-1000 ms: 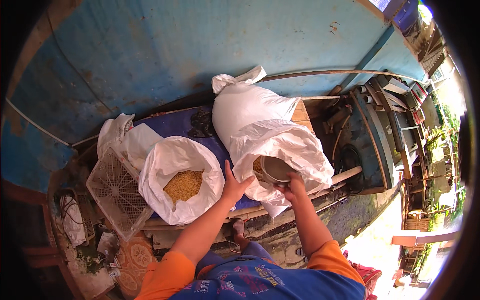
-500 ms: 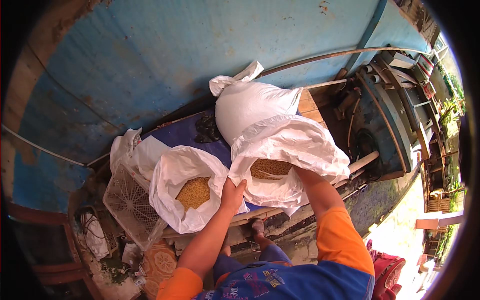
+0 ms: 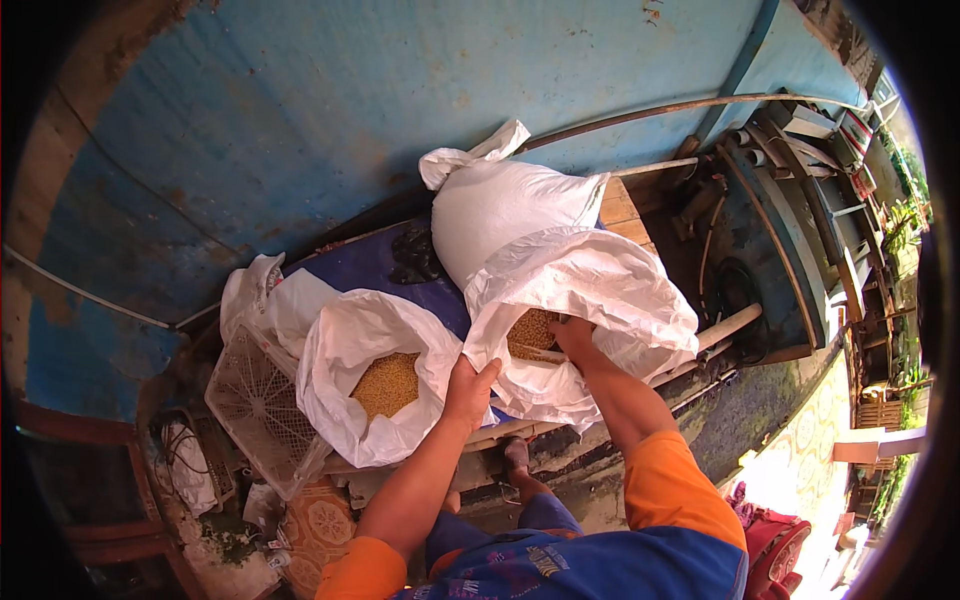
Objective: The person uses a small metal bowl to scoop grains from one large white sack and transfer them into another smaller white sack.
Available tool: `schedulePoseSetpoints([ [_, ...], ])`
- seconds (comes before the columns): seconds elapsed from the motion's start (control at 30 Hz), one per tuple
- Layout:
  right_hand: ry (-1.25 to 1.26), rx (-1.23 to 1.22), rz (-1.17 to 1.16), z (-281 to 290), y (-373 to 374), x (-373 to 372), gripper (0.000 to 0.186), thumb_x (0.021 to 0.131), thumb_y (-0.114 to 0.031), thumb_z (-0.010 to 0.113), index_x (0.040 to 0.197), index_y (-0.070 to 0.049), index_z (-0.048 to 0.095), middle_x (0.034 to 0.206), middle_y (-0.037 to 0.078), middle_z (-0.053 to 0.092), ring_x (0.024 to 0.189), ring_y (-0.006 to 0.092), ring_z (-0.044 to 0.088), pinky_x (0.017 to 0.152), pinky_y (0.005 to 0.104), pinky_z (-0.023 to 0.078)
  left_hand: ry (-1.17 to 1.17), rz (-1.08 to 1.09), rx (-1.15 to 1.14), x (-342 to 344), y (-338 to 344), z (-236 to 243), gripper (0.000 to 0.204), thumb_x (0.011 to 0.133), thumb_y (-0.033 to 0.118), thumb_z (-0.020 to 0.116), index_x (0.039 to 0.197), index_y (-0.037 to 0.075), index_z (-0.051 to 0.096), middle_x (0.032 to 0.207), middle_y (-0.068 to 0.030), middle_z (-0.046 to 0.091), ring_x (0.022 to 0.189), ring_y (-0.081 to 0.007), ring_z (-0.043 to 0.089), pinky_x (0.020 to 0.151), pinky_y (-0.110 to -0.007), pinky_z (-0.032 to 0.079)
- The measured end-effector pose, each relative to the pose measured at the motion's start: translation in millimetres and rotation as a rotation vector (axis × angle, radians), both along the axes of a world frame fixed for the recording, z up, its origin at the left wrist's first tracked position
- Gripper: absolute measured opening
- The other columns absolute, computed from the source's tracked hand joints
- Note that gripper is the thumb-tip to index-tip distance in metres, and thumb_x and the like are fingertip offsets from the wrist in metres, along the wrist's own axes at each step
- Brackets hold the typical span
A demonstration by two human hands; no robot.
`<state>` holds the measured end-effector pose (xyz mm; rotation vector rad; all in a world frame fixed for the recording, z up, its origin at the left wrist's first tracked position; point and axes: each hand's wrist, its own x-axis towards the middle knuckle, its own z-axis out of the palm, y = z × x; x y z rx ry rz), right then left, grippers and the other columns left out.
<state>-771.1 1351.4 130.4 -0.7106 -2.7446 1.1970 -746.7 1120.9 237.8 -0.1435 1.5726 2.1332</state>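
Observation:
Two open white sacks of yellow grain stand side by side on a blue platform. My left hand grips the near rim of the right-hand sack, between the two sacks. My right hand reaches down into that sack's mouth onto the grain, closed on a round bowl of which only a thin edge shows. The left-hand sack stands open next to my left hand, its grain exposed.
A tied full white sack lies behind the open one, against the blue wall. A white plastic crate leans at the left. Pipes and clutter lie to the right. My foot stands below the platform.
My right hand has gone down with the bowl from above the sack's rim into the grain. My left hand stays on the rim. The view has shifted slightly.

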Motion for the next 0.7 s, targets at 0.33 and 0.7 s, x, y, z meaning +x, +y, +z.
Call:
schedulePoseSetpoints([
  [0.33, -0.112, -1.263, -0.024, -98.6, 57.8, 23.0, 0.038, 0.085, -0.008, 0.054, 0.121, 0.004, 0.051, 0.128, 0.022, 0.053, 0.114, 0.0381, 0.053, 0.097, 0.052, 0.05, 0.029, -0.027, -0.015, -1.0, 6.0, 6.5, 0.045, 0.091, 0.004, 0.057, 0.133, 0.0, 0.045, 0.127, -0.0069, 0.056, 0.113, -0.0173, 0.054, 0.098, -0.031, 0.04],
  [0.7, 0.099, -1.684, -0.151, 23.2, 16.8, 46.3, 0.052, 0.095, -0.031, 0.05, 0.14, -0.008, 0.039, 0.135, 0.015, 0.051, 0.125, 0.0358, 0.048, 0.1, 0.0506, 0.045, -0.016, 0.018, -0.11, 0.0, -7.5, -5.9, 0.059, 0.088, 0.01, 0.063, 0.138, -0.002, 0.035, 0.127, -0.0114, 0.055, 0.113, -0.0192, 0.054, 0.099, -0.031, 0.039],
])
